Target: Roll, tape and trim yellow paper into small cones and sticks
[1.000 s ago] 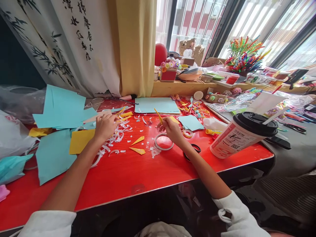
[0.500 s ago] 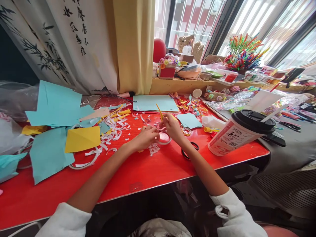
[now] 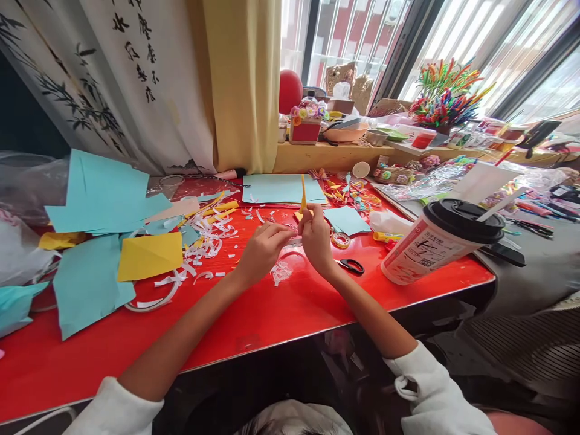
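Observation:
Over the red table (image 3: 281,320), my left hand (image 3: 263,249) is closed with its fingertips pinching the near edge of a thin pale hoop (image 3: 295,243), now seen nearly edge-on and mostly hidden by my fingers. Close beside it, my right hand (image 3: 315,237) is closed on a narrow yellow paper strip (image 3: 303,192) that sticks upward from the fingers. Both sets of fingertips almost meet. Under the left fingers lies a small heap of white paper shreds (image 3: 281,273). Black-handled scissors (image 3: 352,266) rest right of my right wrist.
Blue paper sheets (image 3: 97,266) and a yellow sheet (image 3: 150,257) lie left, with white scraps (image 3: 211,241) beside them. Behind are stacked blue sheets (image 3: 276,188). A tape roll (image 3: 341,240) and blue squares (image 3: 348,220) lie right. A tall lidded cup (image 3: 435,244) stands near the right edge.
The hoop has tilted from showing its round face to nearly edge-on. My right hand has turned, bringing the yellow strip upright. The scissors have shifted, and their handles lie at a different angle.

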Available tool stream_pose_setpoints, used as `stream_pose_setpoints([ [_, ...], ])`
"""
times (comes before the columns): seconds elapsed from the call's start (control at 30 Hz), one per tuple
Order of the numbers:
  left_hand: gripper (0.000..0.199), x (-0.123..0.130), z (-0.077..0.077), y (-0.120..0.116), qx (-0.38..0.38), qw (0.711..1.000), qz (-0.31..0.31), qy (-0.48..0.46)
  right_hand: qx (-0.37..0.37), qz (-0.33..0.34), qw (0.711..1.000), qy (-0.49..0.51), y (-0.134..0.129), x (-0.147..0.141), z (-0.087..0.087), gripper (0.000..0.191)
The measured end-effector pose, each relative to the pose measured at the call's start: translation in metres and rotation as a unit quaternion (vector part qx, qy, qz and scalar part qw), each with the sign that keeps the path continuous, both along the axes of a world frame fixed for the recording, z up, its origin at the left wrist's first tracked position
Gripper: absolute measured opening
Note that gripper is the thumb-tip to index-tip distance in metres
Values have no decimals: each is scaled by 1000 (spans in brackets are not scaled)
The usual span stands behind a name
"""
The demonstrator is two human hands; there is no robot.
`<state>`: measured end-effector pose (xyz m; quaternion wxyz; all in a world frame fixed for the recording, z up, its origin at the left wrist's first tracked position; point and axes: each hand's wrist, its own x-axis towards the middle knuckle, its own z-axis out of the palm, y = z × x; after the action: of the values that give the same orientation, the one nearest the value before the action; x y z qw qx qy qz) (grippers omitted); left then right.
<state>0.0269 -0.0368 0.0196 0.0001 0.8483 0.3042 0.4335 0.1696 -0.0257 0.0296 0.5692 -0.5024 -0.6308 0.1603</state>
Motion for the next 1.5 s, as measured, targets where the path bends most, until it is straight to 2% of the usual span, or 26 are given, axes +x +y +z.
stream_pose_setpoints([
  [0.23,24,11,2,-17,-17,999,2,-37,21,-62,997,35,-2,-1,1,18],
  [0.37,20,14,3,-20,-24,998,-2,-55,30,-67,997,32,0,-1,0,18],
  [0.47,12,14,5,-19,-59,995,19,-83,25,-60,997,35,0,-3,-1,17],
  [0.57,14,13,5,-16,-82,992,30,-91,25,-47,998,35,-2,-5,-2,16],
  [0.67,9,13,4,-14,-65,995,27,-74,28,-31,999,35,-4,-7,-3,15],
  [0.97,8,14,1,-15,-2,996,74,-47,16,-31,999,3,-3,-11,-8,20],
  [1.13,7,16,1,-13,-112,989,67,-74,8,-12,1000,-10,-2,-11,-8,19],
  [1.2,9,17,1,-12,-129,987,67,-74,5,-8,1000,-12,-2,-11,-7,18],
  [1.27,12,18,0,-12,-98,990,84,-51,4,-2,1000,-10,-2,-12,-6,16],
  [1.37,18,17,0,-13,-1,993,119,11,-8,11,1000,8,-1,-12,-4,13],
  [1.5,18,13,2,-11,176,965,153,120,-48,49,996,65,-2,-13,-2,16],
])
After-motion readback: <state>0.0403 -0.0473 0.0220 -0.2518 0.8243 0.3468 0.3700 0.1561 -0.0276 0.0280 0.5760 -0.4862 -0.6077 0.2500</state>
